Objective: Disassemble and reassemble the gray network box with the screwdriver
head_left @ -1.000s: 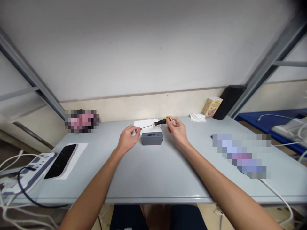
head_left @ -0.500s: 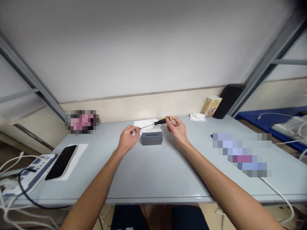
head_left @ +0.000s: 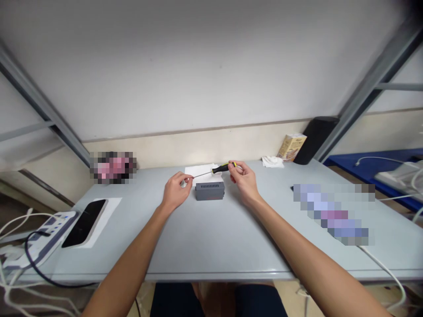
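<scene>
A screwdriver [head_left: 221, 168] with a black and yellow handle is held nearly level above the desk, its thin shaft pointing left. My right hand [head_left: 243, 178] grips the end of the handle between thumb and fingers. At the other end, the thumb and fingertips of my left hand [head_left: 176, 189] pinch the shaft's tip. Whether a small part sits between those fingertips too is hidden. Just below the shaft, a dark grey box [head_left: 209, 192] with a row of vent slots on top stands on the desk, apart from both hands.
White paper [head_left: 194, 170] lies behind the box. On the left are a phone [head_left: 85, 223] and a power strip [head_left: 49, 235] with cables. Tissue [head_left: 272, 162], a yellow carton [head_left: 292, 147] and a black cylinder [head_left: 315, 140] stand at the back right. A blurred-out item [head_left: 330, 213] lies at right.
</scene>
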Tool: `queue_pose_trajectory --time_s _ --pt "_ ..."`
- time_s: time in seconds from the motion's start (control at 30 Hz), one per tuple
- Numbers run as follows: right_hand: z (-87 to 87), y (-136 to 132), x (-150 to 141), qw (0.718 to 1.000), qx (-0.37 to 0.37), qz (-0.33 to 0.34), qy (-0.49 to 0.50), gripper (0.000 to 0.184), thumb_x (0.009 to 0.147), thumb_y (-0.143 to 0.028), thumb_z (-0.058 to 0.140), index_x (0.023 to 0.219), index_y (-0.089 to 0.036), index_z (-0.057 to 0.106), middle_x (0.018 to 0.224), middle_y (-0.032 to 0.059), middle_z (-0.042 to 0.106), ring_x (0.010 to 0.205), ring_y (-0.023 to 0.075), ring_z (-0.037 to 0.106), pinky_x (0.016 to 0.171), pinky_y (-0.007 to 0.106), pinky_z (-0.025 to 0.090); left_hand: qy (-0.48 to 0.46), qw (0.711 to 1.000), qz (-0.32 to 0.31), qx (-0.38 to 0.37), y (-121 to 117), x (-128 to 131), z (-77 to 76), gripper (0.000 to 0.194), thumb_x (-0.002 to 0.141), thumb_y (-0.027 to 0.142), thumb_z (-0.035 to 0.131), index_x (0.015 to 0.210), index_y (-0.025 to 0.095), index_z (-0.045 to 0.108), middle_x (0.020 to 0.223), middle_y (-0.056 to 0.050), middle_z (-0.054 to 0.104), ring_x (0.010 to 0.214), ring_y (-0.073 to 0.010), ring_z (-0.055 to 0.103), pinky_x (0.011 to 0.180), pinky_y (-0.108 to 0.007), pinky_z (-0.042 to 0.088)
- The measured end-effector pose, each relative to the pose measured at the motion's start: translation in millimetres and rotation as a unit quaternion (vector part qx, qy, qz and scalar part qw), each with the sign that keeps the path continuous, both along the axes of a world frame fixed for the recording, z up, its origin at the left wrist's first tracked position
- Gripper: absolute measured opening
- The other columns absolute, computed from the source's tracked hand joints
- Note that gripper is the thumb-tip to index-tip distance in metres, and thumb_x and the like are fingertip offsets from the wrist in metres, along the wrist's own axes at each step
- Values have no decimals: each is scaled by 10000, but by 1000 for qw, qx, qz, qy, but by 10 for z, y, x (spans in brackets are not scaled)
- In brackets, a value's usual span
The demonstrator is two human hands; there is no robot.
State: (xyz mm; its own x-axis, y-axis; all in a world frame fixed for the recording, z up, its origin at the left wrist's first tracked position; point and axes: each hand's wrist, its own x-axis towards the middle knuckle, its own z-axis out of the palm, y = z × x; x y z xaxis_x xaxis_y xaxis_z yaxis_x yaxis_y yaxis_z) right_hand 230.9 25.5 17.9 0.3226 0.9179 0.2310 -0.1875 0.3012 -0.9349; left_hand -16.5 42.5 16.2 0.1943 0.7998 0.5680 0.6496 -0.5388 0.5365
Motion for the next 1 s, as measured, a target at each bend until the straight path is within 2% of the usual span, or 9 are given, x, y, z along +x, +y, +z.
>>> queue_pose_trajectory --time_s 0.23,0.33,0.43,0.53,0.67,0.8,1.0 --pt "-5 -7 -14 1000 1 6 6 595 678 -650 853 1014 -191 681 595 -73 541 532 87 412 523 246 346 0 1000 -27 -1 9 -5 6 183 951 259 612 925 217 788 826 -28 675 751 -166 612 719 -294 481" --pt "49 -11 7 1000 15 -5 4 587 691 -651 847 1015 -192 680 599 -68 544 531 87 413 522 246 351 1 999 -44 8 -2 -26 61 234 970 250 585 1098 217 777 928 -48 689 825 -180 613 793 -313 503" --pt "156 -8 101 998 50 -47 -6 541 734 -660 815 1006 -212 679 596 -67 522 525 94 427 517 251 359 -2 998 -44 33 -62 -6 123 345 994 222 535 1295 225 703 1081 -78 685 992 -213 620 907 -350 513" --pt "272 0 260 988 101 -119 -2 474 790 -650 779 983 -228 682 634 -58 501 523 94 431 510 255 361 40 995 -67 58 -185 125 147 313 1009 214 513 1250 228 712 1134 -92 684 1081 -236 625 994 -397 498" --pt "349 9 453 974 154 -165 -17 427 832 -628 752 979 -232 690 704 -39 509 529 92 422 505 262 350 107 986 -88 92 -351 389 108 288 1026 251 526 1258 238 696 1196 -98 704 1111 -254 642 982 -431 495" --pt "354 -2 515 967 174 -178 -62 427 860 -636 718 982 -228 684 732 -23 538 538 100 429 503 270 341 138 978 -117 107 -385 493 45 299 1042 266 524 1306 257 665 1251 -85 718 1148 -255 656 1015 -451 488" --pt "367 -45 469 969 171 -161 -79 409 853 -610 741 977 -224 692 780 -7 573 551 98 432 508 269 357 142 976 -142 88 -351 450 21 305 1063 248 481 1320 245 647 1138 -76 751 1028 -237 688 935 -426 502"
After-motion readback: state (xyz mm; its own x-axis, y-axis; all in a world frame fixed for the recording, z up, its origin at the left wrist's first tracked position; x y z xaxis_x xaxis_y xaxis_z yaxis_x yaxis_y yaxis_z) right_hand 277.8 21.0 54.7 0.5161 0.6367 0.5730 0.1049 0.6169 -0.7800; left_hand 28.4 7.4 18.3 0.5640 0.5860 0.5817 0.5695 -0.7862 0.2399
